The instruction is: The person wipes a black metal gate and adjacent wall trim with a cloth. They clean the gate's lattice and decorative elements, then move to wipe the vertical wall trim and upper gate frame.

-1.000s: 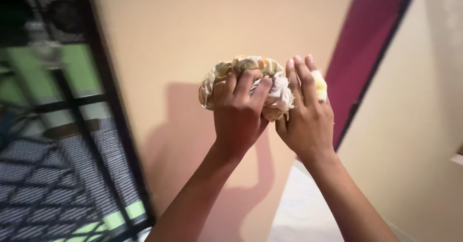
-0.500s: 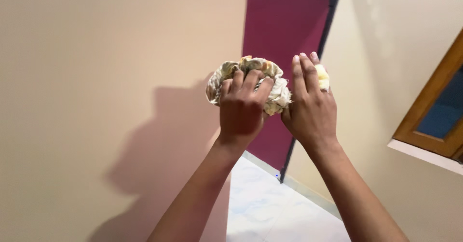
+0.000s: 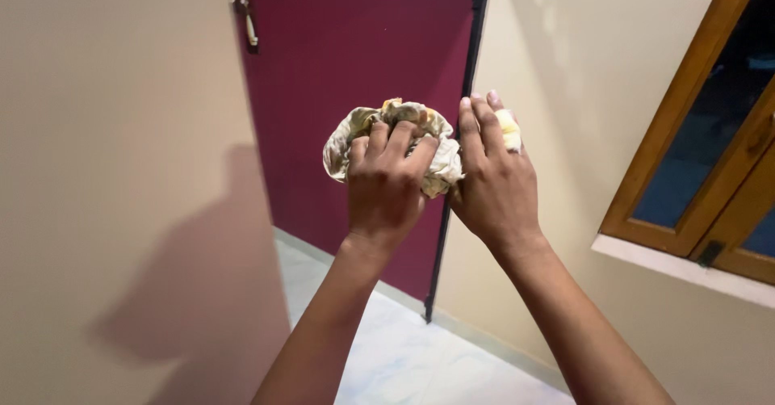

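Two hands were up at chest height, both on one crumpled cloth. Left hand (image 3: 386,188) had its fingers curled over the top of the cloth (image 3: 379,134), gripping the wad tight. Right hand (image 3: 494,185) sat just beside it, fingers straight and pressed together against the cloth's right side; a pale yellow bit (image 3: 508,130) showed past the fingertips, and I couldn't tell whether that was part of the same cloth or something separate. Whether the right thumb was hooked under was hidden too.

The cloth was off-white with yellowish patches, bunched into a rough ball, held in the air and touching nothing but the hands.

Progress, as I judged it: the cloth was already gathered into a wad and under control. It was not yet pressed to any surface. No wiped patch or wet mark showed anywhere.

Behind the hands stood a maroon door (image 3: 355,58) with a small light handle (image 3: 251,27) up near its left edge. Beige wall (image 3: 105,171) on the left carried the person's shadow. A wood-framed window (image 3: 710,155) sat to the right. Pale tiled floor (image 3: 420,356) below.
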